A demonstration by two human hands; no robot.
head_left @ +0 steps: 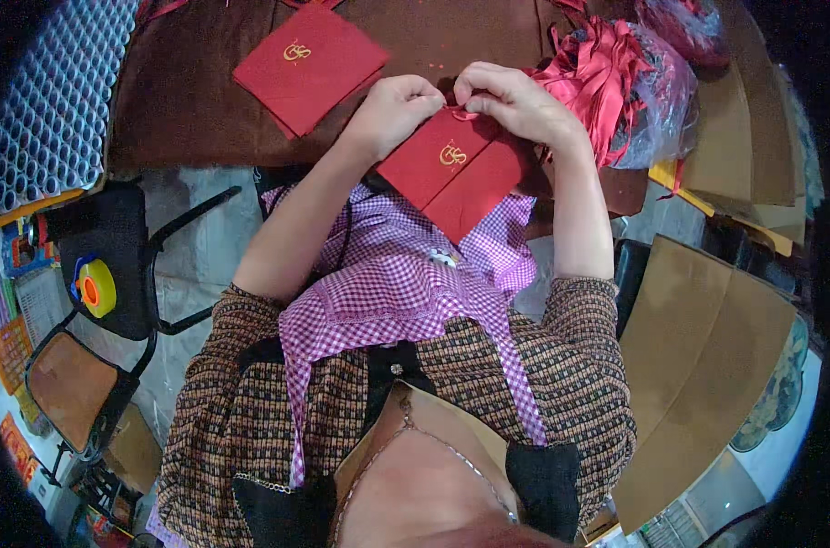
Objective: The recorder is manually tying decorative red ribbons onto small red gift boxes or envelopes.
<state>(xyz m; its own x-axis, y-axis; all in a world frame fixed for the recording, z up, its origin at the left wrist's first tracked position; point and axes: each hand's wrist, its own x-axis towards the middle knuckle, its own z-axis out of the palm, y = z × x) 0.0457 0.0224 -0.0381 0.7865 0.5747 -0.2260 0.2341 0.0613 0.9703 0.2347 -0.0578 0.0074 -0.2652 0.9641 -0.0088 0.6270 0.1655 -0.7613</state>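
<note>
A red folded card or pouch point(420, 167) with a gold emblem lies at the near edge of the table, its lower corner hanging over my checked apron. A narrow red ribbon point(463, 115) runs across its top corner. Both hands are closed in a pinch there: my left hand point(399, 111) grips at the ribbon's left side, and my right hand point(517, 102) pinches it from the right. The fingertips partly hide the ribbon's ends. Farther left lies a stack of similar red cards point(310, 68). Beyond my right hand is a loose bundle of red ribbons point(598, 78) in clear plastic.
A brown cloth point(187, 100) covers the table. On the left stands a sheet of small round cells point(45, 110). Below it, a black chair point(114, 228) bears a yellow tape roll point(95, 288). Large cardboard sheets point(707, 347) stand at my right.
</note>
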